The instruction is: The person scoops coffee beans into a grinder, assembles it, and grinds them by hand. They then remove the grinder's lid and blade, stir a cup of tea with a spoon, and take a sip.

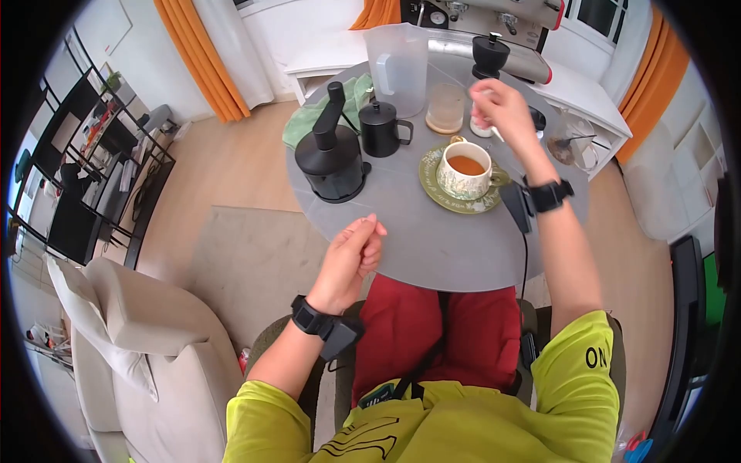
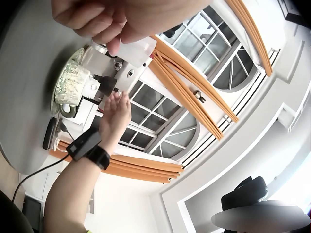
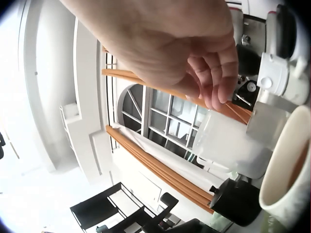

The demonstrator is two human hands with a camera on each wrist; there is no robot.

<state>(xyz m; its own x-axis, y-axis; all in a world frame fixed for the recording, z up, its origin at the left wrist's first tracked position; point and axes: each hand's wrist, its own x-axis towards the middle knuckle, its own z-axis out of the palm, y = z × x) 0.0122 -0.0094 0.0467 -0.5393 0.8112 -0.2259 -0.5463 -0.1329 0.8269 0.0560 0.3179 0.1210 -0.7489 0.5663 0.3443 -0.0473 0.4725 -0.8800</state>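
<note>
My right hand (image 1: 505,116) is raised over the far right of the round grey table (image 1: 432,247), fingers loosely bent and holding nothing. Just below its fingers stands a small white container (image 1: 482,127), partly hidden. Nearer me, a patterned cup (image 1: 461,184) of brown drink sits on a green saucer (image 1: 434,189); its rim also shows close up in the right wrist view. My left hand (image 1: 351,258) hovers by the table's near left edge, its fingers loosely curled around nothing. A black canister with a crank-like handle (image 1: 330,158) is the closest item to it.
A lidded black pot (image 1: 380,131), a clear pitcher (image 1: 405,69) and a frosted tumbler (image 1: 445,108) stand further back. A green cloth (image 1: 297,127) lies at the left edge. Behind the table is an espresso machine (image 1: 494,50); a cable (image 1: 526,258) hangs from my right wrist.
</note>
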